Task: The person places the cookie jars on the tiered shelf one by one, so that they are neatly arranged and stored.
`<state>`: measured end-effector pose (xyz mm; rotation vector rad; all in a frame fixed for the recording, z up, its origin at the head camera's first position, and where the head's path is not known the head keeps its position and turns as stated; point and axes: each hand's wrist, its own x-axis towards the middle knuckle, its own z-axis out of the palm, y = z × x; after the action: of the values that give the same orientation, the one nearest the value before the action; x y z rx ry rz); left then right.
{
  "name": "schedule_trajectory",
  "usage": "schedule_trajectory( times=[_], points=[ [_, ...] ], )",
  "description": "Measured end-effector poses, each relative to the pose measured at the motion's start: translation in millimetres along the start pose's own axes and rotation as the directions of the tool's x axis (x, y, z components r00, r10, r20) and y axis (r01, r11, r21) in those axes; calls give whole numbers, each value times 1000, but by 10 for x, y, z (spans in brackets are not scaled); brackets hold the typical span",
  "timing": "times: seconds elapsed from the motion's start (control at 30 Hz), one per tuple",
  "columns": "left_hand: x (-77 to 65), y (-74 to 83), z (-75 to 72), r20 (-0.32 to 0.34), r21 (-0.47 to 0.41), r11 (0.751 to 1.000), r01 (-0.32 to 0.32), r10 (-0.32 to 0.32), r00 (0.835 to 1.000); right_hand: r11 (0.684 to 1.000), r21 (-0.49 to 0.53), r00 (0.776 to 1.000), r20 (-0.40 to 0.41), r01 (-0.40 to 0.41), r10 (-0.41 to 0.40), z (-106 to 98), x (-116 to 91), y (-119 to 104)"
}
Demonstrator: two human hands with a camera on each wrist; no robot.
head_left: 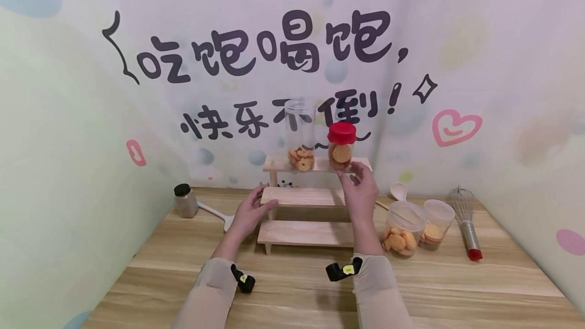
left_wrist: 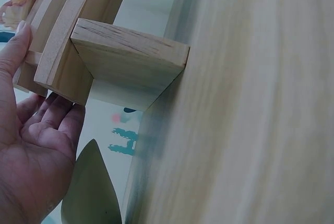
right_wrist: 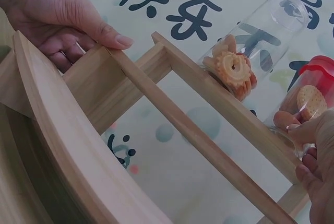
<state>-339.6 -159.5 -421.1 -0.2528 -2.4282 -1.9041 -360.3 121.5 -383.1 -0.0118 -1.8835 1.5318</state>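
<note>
A three-step wooden display rack (head_left: 305,232) stands on the table. My left hand (head_left: 249,213) grips the left end of its middle step, thumb on top and fingers beneath, as the left wrist view also shows. On the top step, at the right, is a small clear jar (head_left: 342,152) with a red lid and round biscuits inside. My right hand (head_left: 360,192) holds this jar low down, between thumb and fingers. Left of it on the same step stands a tall clear jar (right_wrist: 266,41), lidless, with ring-shaped biscuits at the bottom.
Right of the rack are two open tubs of biscuits (head_left: 398,240) (head_left: 436,232), a pale spoon (head_left: 398,192) and a whisk (head_left: 468,232) with a red end. To the left stand a black-capped jar (head_left: 185,202) and a white utensil (head_left: 215,212). A printed curtain (head_left: 228,4) hangs behind.
</note>
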Motion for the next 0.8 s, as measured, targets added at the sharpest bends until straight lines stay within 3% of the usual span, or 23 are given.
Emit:
schedule_trajectory(
  times=[0.2,0.43,0.6,0.8],
  points=[
    [-80,104,5,-4,0,1000,-10,10,1000,1000,-11,1000,4,-5,6,-2,-2,-5],
    [149,-296,16,-45,-27,999,-32,30,999,999,-47,999,23,-22,23,-29,24,-55],
    [149,-292,22,-53,-24,999,-32,30,998,999,-36,999,30,-21,22,-65,33,-107],
    [149,-303,27,-56,-14,999,-31,30,998,998,-44,998,43,49,-47,-120,39,-198]
  ],
)
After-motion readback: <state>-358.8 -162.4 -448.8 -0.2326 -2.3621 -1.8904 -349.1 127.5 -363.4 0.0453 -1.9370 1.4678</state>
